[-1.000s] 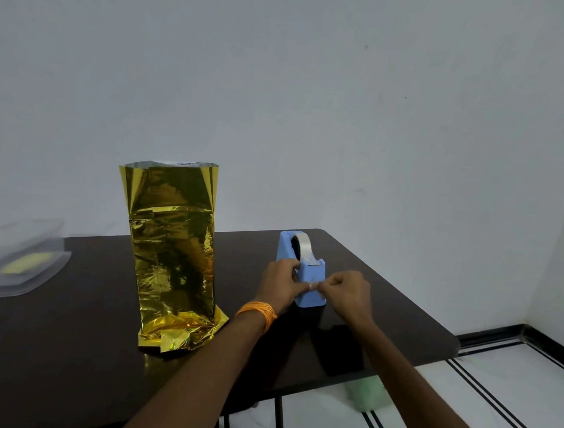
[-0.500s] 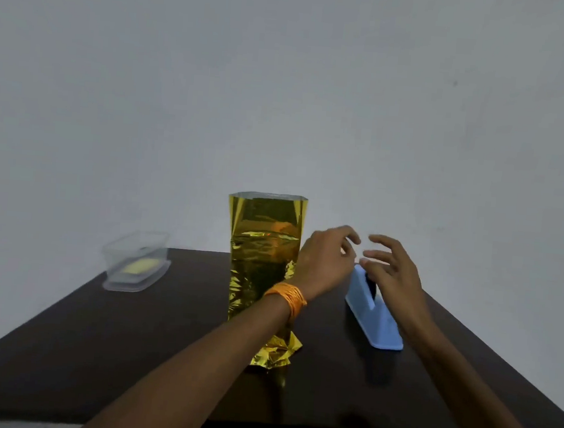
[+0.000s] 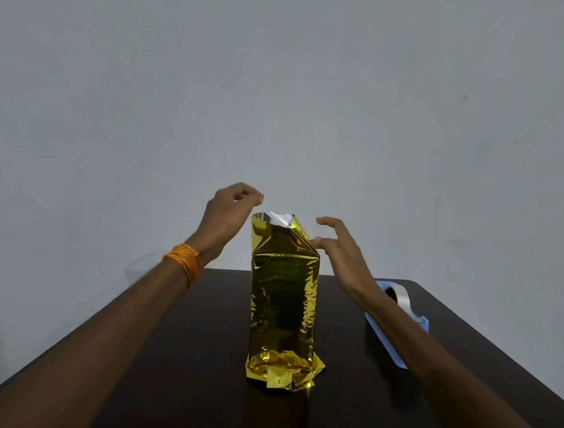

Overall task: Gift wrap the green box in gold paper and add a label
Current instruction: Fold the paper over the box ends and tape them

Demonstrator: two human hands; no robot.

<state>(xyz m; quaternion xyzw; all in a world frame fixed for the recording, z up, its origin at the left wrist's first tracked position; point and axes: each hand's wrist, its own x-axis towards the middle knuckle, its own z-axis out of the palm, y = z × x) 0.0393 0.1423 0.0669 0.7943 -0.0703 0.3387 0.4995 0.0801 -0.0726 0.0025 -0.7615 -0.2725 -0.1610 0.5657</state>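
The box is fully covered in gold paper [image 3: 282, 301] and stands upright in the middle of the dark table [image 3: 165, 390]. Its top end is open, with the silver inside of the paper showing, and its bottom end is folded and crumpled. My left hand [image 3: 230, 209] hovers just above and left of the open top, fingers curled, pinching what looks like a small piece of clear tape. My right hand [image 3: 342, 249] is spread open, its fingertips touching the upper right fold of the paper. No green of the box shows, and I see no label.
A blue tape dispenser [image 3: 386, 340] with a clear roll lies on the table to the right, partly behind my right forearm. A plain pale wall rises behind the table. The table's right and near edges are in view.
Both hands have left the tape dispenser and moved left and up to the open top of the gold package. My right hand now touches the paper.
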